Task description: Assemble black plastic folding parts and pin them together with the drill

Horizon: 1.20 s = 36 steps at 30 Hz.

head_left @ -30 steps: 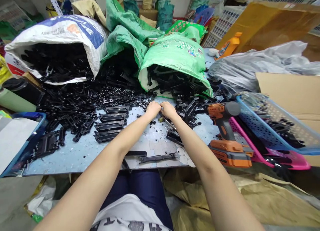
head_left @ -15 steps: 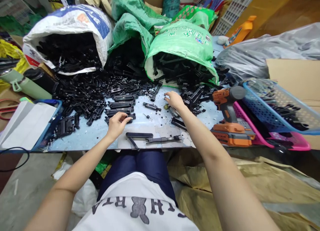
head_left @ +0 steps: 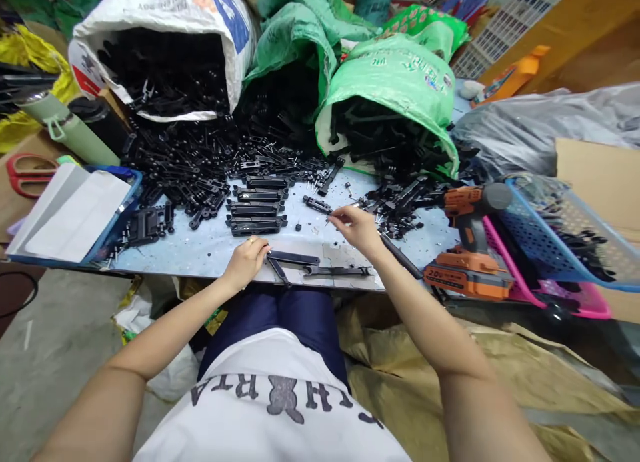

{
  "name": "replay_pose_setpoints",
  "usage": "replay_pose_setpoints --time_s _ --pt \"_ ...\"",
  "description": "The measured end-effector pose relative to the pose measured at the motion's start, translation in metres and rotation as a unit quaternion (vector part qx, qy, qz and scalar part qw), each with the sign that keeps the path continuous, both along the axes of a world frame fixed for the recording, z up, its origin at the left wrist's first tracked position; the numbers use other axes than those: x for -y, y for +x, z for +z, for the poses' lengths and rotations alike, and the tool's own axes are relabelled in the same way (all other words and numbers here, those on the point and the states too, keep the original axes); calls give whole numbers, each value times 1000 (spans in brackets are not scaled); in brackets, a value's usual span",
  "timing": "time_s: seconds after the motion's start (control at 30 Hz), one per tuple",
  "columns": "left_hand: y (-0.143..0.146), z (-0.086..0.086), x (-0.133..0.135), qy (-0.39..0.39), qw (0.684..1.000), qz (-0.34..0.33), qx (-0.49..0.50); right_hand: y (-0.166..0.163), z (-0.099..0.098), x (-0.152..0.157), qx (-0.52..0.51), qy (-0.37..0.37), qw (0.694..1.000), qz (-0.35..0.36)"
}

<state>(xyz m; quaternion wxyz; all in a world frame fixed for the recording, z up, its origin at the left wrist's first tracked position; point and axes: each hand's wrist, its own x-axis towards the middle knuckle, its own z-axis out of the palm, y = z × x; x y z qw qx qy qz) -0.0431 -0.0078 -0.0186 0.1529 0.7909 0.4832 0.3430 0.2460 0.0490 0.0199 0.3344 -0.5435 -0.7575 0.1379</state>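
Landmark: the row of stacked black arms (head_left: 257,209) on the blue table (head_left: 193,252), arms lying crosswise, one in front of another.

Left hand (head_left: 246,262): just in front of the row, at the near edge of the table. Thumb and forefinger tips are close together at the left end of the hinged black bars (head_left: 295,257); cannot tell whether they pinch it or only touch. The hinged bars lie in front of the row and toward its right, spread in a narrow V.

Right hand (head_left: 357,229): to the right of the row, palm down. Thumb and forefinger are drawn together; a thin small item shows at the tips, too small to identify, and whether it is pinched cannot be told. The small black bracket (head_left: 317,205) lies to the right of the row, just beside these fingertips.

A long black part (head_left: 337,271) lies in front of the row and farther right, beyond the hinged bars' right end.

Surroundings: heap of black parts (head_left: 175,175) left of and behind the row; white sack (head_left: 165,9) behind it to the left; light green sack (head_left: 390,69) behind it to the right; orange-and-black drill (head_left: 467,232) well to its right.
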Motion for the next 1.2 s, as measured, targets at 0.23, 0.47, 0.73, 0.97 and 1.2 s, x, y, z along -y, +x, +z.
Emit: replay_pose_setpoints --time_s 0.23,0.47,0.73,0.97,1.2 --pt "5 4 5 1 997 11 -73 -13 -15 70 -21 2 996 91" --pt "3 -8 6 162 970 -74 -166 -18 -23 83 106 94 982 128" --pt "-4 -16 -5 200 959 -143 -141 -10 -51 93 96 102 984 108" --pt "2 2 14 149 972 -41 -178 9 -59 97 142 54 978 142" --pt "36 0 57 -110 959 123 -231 -65 -32 82 142 83 970 178"
